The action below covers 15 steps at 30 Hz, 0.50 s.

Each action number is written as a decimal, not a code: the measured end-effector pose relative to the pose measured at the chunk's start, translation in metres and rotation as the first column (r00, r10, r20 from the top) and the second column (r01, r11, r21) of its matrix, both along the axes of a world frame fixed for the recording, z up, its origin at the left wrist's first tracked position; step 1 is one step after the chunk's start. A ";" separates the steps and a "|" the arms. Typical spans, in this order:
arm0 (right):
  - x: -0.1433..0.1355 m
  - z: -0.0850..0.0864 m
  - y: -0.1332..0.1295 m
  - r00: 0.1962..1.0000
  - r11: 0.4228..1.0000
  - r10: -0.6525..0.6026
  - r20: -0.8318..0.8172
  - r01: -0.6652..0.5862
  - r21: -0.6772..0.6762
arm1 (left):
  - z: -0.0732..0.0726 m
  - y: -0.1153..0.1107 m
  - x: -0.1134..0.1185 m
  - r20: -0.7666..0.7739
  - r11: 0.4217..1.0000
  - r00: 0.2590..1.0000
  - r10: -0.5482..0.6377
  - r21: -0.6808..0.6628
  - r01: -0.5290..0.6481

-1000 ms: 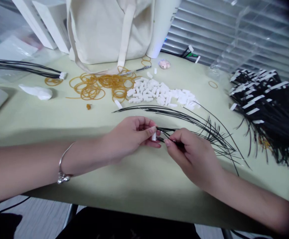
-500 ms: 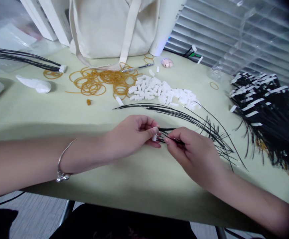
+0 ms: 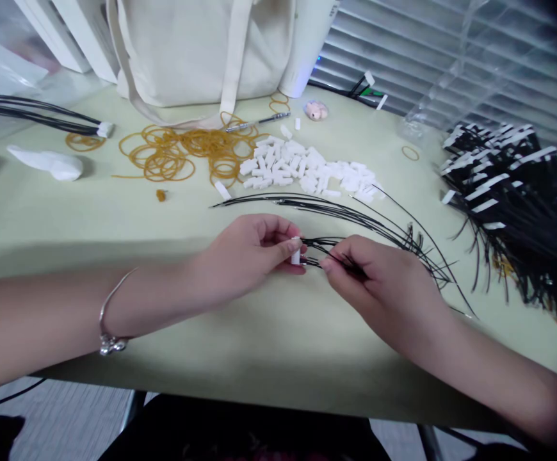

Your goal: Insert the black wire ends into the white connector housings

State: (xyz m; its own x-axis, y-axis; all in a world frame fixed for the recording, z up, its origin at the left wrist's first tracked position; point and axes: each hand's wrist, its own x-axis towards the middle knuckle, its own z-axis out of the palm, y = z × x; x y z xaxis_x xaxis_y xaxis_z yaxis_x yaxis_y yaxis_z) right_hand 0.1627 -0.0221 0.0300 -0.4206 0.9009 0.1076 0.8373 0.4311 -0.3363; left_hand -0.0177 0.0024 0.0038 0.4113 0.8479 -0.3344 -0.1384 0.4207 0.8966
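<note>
My left hand (image 3: 264, 248) pinches a small white connector housing (image 3: 296, 251) between thumb and fingers. Thin black wires (image 3: 317, 242) run from the connector's right side toward my right hand (image 3: 379, 272), whose thumb and forefinger are closed on them. Whether every wire end is seated in the connector is too small to tell. Behind both hands, a loose fan of black wires (image 3: 336, 209) lies curved across the table. Beyond it is a pile of white connector housings (image 3: 307, 168).
Tangled yellow rubber bands (image 3: 182, 150), a pen (image 3: 258, 122) and a canvas bag (image 3: 201, 57) are at the back. A big bundle of tagged black wires (image 3: 509, 211) lies at right. On the left are a wired white connector (image 3: 104, 129) and a crumpled white piece (image 3: 50, 162).
The view has shifted slightly. More of the connector's white side shows in my left hand, and my right hand sits slightly farther from it, still gripping the wires.
</note>
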 end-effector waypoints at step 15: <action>-0.003 -0.008 0.003 0.998 1.000 0.010 -0.066 -0.008 0.026 | 0.000 -0.001 0.001 0.041 1.000 0.999 0.015 -0.023 -0.014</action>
